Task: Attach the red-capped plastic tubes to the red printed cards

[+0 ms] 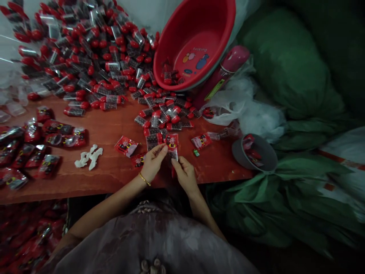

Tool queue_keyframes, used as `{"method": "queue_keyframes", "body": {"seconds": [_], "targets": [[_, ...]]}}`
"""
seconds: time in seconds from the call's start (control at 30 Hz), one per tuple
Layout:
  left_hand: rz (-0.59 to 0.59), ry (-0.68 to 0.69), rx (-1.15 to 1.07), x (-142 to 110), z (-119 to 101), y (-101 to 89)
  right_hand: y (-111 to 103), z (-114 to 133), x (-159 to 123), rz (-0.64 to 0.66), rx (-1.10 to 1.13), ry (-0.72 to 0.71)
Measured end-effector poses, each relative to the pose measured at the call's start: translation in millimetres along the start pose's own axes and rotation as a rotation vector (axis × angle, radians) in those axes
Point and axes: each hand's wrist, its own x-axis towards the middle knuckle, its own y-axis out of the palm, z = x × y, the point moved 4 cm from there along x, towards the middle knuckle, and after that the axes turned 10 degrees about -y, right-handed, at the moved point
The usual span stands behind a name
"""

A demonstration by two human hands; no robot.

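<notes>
My left hand (153, 163), with a gold bangle at the wrist, pinches the left edge of a small red printed packet (172, 140) near the table's front edge. My right hand (186, 174) closes its thumb and fingers on the lower end of the same packet. A clear, dark part shows below its red top; whether a separate tube sits there I cannot tell. Red printed packets (126, 146) lie left of my hands, one partly behind the left hand. Another packet (201, 140) and a tiny green piece (196, 153) lie to the right.
Clear red-capped tubes (114, 66) are heaped at the back left. A red basin (196, 34) leans behind, beside a pink bottle (222, 74). Filled packets (64, 133) and white scraps (89, 156) lie left. At right stand a grey bowl (239, 152) and green sacks (293, 64).
</notes>
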Motion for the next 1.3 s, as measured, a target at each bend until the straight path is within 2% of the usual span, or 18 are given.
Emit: {"method": "queue_keyframes", "body": {"seconds": [0.17, 0.3, 0.53, 0.63, 0.7, 0.73, 0.83, 0.93, 1.1, 1.3], "targets": [[-0.007, 0.01, 0.107, 14.0, -12.2, -12.4, -1.7, -1.2, -0.8, 0.1, -0.1, -0.069], [-0.046, 0.02, 0.174, 18.2, -11.8, -18.8, -1.6, -0.3, -3.9, 0.124, -0.132, -0.1], [-0.171, -0.03, -0.021, 21.1, -7.9, -17.7, -1.1, 11.5, -1.0, 0.124, -0.235, -0.107], [-0.293, -0.029, -0.109, 30.1, -29.3, -32.2, -6.4, 13.2, -5.8, 0.07, -0.206, -0.097], [-0.395, 0.062, -0.183, 33.9, -52.5, -44.2, -10.6, 10.1, -11.0, 0.03, -0.169, -0.079], [-0.406, 0.114, -0.18, 34.5, -63.5, -46.7, -11.9, 7.2, -13.1, 0.012, -0.15, -0.064], [-0.315, 0.15, -0.11, 30.7, -78.8, -37.8, -12.0, -3.9, -14.2, -0.03, -0.126, -0.021], [-0.204, 0.033, -0.096, 21.1, -67.3, -20.4, -9.6, -13.2, -8.8, -0.035, -0.155, 0.001], [-0.185, -0.074, -0.111, 11.0, -47.5, -15.6, -17.4, -19.9, -3.3, -0.055, -0.293, 0.018], [-0.162, -0.149, -0.078, 8.0, -41.5, -17.6, -30.3, -24.2, -2.7, -0.029, -0.645, 0.074]]}}
